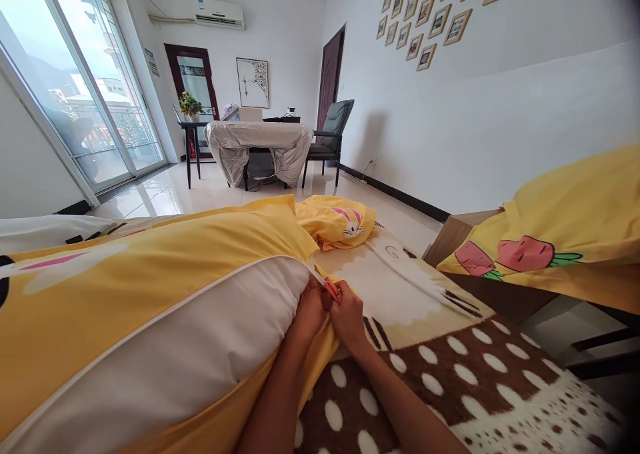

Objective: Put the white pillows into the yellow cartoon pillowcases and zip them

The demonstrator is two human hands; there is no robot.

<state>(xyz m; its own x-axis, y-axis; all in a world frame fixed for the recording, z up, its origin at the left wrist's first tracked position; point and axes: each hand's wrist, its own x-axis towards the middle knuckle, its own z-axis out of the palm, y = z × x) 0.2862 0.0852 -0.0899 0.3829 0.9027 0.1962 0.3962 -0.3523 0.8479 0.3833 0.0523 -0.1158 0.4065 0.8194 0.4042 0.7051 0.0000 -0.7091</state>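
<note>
A large yellow pillowcase [215,234] lies across the bed with its long side open along a pale zipper edge [170,307]. The white pillow [210,347] inside it bulges through that opening. At the opening's far right corner, my left hand [311,307] is closed on the fabric edge. Close beside it, my right hand [347,313] pinches the same corner. Between the fingers shows a small red piece [333,291], too covered to name. Whether a zip pull is in the fingers is hidden.
A smaller yellow rabbit-print fabric bundle [335,221] lies past the corner on the brown-and-cream blanket [400,281]. Yellow carrot-print fabric [575,234] drapes over furniture at right. Farther off stand a covered table [260,134] and a black chair [333,134].
</note>
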